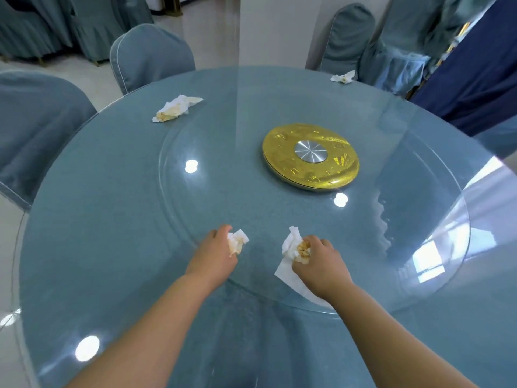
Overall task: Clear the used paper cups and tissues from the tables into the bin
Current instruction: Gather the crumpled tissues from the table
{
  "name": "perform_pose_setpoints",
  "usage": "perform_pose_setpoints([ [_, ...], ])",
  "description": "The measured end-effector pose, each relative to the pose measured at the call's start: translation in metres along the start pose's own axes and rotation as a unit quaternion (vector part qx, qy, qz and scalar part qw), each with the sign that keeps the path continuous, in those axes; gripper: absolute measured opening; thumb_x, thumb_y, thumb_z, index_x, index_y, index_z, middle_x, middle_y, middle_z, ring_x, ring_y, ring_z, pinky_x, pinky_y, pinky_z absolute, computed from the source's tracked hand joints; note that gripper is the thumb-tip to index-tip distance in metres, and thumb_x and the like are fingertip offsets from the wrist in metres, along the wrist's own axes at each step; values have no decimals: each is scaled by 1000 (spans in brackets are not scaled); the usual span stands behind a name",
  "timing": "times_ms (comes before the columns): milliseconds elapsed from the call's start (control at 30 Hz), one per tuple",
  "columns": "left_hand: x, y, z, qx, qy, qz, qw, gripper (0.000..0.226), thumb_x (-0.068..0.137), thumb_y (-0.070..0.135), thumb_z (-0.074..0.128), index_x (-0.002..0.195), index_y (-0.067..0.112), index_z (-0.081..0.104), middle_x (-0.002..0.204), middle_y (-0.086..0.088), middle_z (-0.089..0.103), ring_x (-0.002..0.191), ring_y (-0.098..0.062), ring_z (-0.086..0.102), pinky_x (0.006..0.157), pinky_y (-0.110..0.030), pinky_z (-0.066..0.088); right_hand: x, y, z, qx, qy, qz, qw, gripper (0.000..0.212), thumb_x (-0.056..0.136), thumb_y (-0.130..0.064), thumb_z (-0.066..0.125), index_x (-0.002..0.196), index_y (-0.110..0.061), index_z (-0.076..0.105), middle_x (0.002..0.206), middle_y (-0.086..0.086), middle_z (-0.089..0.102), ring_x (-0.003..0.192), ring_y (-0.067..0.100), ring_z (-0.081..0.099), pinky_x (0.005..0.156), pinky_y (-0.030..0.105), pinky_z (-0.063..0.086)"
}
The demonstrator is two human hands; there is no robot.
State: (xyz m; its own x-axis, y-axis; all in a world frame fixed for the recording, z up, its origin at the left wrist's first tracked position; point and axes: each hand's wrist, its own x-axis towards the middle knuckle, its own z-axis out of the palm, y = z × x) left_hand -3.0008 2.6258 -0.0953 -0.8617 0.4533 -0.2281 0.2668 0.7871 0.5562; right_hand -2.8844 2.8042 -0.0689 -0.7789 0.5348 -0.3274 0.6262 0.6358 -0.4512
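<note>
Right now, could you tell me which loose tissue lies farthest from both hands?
The small tissue at the far right; the bigger loose tissue lies nearer, at left.

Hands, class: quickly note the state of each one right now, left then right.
Left hand: closed round a small stained tissue.
Right hand: closed on a larger stained tissue.
</note>
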Motion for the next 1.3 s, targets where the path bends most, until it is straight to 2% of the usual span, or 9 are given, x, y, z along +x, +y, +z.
perform_pose_setpoints([
  [67, -15, 11, -1, -23, 30, -11, 999, 59, 89, 15, 56, 143, 15, 31, 137, -9, 41, 121, -27, 45, 93, -31, 37, -12, 3, -5, 20, 13, -9, 1000, 51, 84, -31, 54, 133, -25, 40, 117, -2, 47, 108, 23, 47, 91, 37, 45],
  [233, -56, 33, -8, -90, 110, -25, 990, 31, 84, 13, 58, 114, 16, 54, 111, -5, 47, 92, -25, 51, 72, -26, 33, -43, 12, -12, 68, 36, -41, 996, 49, 84, -30, 56, 131, -27, 42, 111, -7, 44, 106, 21, 50, 91, 38, 46],
  [433, -113, 45, -14, -146, 194, -53, 969, 20, 81, 11, 60, 98, 18, 52, 102, 0, 43, 80, -19, 43, 68, -27, 31, -75, 33, -13, 115, 40, -97, 988, 37, 84, -33, 57, 120, -27, 50, 113, -7, 51, 100, 16, 53, 85, 36, 47],
  [567, -161, 44, -2, -187, 238, -95, 948, 22, 81, 14, 63, 99, 18, 52, 107, 0, 43, 81, -16, 47, 73, -29, 40, -88, 52, -8, 120, 3, -141, 983, 34, 77, -43, 53, 107, -28, 55, 102, -7, 57, 92, 16, 57, 72, 31, 47],
  [800, -265, 49, 49, -223, 314, -253, 888, 33, 77, 28, 75, 96, 18, 50, 101, 1, 48, 86, -20, 52, 72, -30, 39, -117, 86, 6, 97, -100, -237, 961, 23, 73, -43, 51, 92, -30, 55, 91, -7, 60, 81, 14, 58, 60, 25, 37],
  [900, -314, 51, 73, -259, 325, -309, 856, 31, 78, 32, 73, 95, 17, 52, 94, 4, 51, 80, -17, 57, 66, -33, 48, -138, 94, 21, 88, -152, -281, 943, 28, 70, -46, 50, 93, -32, 55, 95, -10, 61, 88, 14, 57, 69, 29, 43],
  [1067, -397, 51, 96, -248, 363, -377, 815, 25, 81, 31, 70, 83, 17, 50, 82, 0, 53, 65, -12, 51, 53, -25, 37, -183, 91, 52, 37, -237, -359, 902, 34, 68, -46, 55, 100, -32, 58, 98, -8, 63, 94, 15, 59, 77, 33, 50],
  [1200, -470, 50, 109, -250, 396, -432, 771, 20, 86, 28, 65, 78, 20, 48, 78, -3, 54, 65, -15, 53, 53, -22, 37, -233, 72, 84, -15, -296, -445, 845, 24, 70, -48, 49, 87, -32, 54, 87, -6, 61, 82, 17, 60, 65, 29, 46],
  [1300, -528, 46, 124, -265, 429, -462, 730, 19, 86, 29, 63, 80, 19, 48, 80, -4, 55, 65, -17, 53, 53, -23, 39, -283, 60, 104, -33, -328, -501, 800, 23, 72, -43, 51, 92, -32, 56, 89, -7, 61, 83, 15, 59, 68, 31, 48],
])
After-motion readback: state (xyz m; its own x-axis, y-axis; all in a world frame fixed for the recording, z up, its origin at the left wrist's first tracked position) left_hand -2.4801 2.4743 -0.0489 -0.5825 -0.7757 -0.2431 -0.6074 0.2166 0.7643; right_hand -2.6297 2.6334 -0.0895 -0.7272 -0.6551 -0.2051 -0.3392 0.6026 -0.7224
